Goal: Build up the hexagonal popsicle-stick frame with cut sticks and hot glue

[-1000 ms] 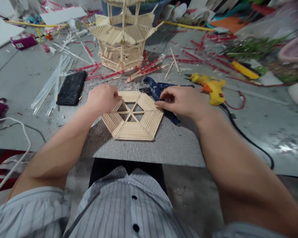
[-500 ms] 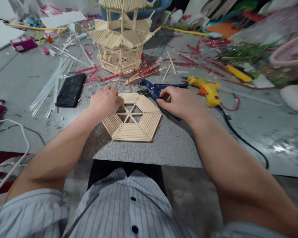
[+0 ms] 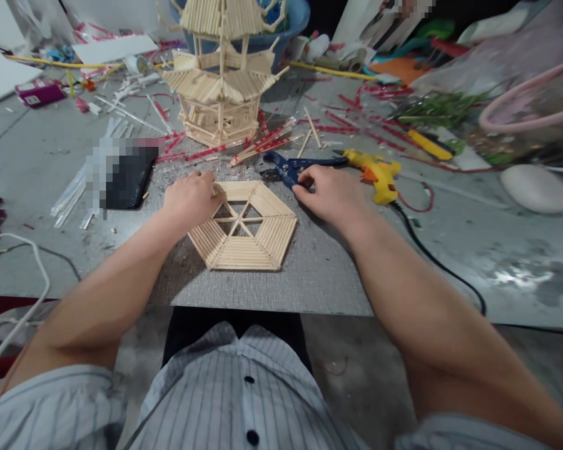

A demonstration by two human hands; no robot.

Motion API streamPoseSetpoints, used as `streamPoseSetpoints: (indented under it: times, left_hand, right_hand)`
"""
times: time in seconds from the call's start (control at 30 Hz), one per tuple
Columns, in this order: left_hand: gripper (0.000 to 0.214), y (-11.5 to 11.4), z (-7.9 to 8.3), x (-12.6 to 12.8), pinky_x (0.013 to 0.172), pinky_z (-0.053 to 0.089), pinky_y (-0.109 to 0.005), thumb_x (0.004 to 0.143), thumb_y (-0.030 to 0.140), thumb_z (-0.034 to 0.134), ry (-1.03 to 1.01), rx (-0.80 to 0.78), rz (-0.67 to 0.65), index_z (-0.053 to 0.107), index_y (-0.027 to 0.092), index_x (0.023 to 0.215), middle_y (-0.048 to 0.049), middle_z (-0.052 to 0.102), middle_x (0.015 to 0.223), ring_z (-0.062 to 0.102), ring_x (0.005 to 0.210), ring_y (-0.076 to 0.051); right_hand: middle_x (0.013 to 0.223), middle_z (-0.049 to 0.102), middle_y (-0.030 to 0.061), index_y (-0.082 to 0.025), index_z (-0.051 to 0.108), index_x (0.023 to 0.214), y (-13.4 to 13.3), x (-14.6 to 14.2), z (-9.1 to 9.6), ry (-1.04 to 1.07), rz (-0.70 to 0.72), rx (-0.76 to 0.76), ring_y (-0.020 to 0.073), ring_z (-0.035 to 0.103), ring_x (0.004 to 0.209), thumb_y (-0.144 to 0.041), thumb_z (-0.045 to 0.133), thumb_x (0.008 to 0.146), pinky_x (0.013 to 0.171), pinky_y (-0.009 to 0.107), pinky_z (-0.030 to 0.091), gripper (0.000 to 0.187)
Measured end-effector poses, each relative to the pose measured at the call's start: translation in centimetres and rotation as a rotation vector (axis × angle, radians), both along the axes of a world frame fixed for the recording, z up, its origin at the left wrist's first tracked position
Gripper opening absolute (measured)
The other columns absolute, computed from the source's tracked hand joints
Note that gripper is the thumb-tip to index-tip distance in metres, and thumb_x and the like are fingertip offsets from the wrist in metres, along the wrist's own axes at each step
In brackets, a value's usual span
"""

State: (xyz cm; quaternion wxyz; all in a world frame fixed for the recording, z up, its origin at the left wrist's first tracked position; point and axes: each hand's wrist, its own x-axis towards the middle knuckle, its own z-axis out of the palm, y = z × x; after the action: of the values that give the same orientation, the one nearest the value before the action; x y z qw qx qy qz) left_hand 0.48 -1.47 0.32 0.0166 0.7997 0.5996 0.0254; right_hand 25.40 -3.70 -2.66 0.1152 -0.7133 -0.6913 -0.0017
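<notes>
Right hand is shifting off the stick hexagon onto the blue cutters.
The hexagon is lying flat on the counter. The left hand is still pressing the hexagon's upper-left corner, grip narrow, fingers curled on it. The right hand, earlier at the hexagon's right edge, is touching the cutters just behind the hexagon; I cannot tell whether its grip is closed on them.
</notes>
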Motion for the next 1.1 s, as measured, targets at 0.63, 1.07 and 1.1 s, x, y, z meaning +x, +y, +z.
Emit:
streamPoseSetpoints:
  times: [0.63,1.07,1.1]
  left_hand:
    - [0.034,1.4,-0.6,-0.3,0.078,0.052,-0.036,0.078,0.038,0.056,-0.592,-0.149,0.004,0.067,0.016,0.101,-0.0073,0.072,0.089,0.066,0.082,-0.021]
    - [0.037,1.8,-1.1,-0.6,0.084,0.052,-0.033,0.078,0.032,0.060,-0.715,-0.160,-0.130,0.066,0.013,0.109,-0.0090,0.073,0.104,0.067,0.093,-0.019]
    - [0.037,1.7,-0.9,-0.6,0.085,0.052,-0.034,0.079,0.032,0.059,-0.666,-0.148,-0.130,0.066,0.012,0.109,-0.0094,0.073,0.106,0.067,0.094,-0.020]
  right_hand:
    - [0.074,0.067,0.0084,-0.019,0.068,0.072,-1.9,-2.2,2.4,-0.155,0.260,-0.302,0.0189,0.055,0.068,-0.043,0.041,0.091,0.056,0.030,0.024,0.040]
    - [0.061,0.058,0.0014,-0.020,0.063,0.064,-1.1,-2.2,2.3,0.031,0.302,-0.268,0.0130,0.046,0.058,-0.044,0.047,0.089,0.056,0.028,0.024,0.038]
    - [0.064,0.060,0.0025,-0.020,0.064,0.068,-0.7,-2.1,2.7,0.025,0.244,-0.222,0.0143,0.049,0.061,-0.044,0.048,0.088,0.056,0.028,0.025,0.036]
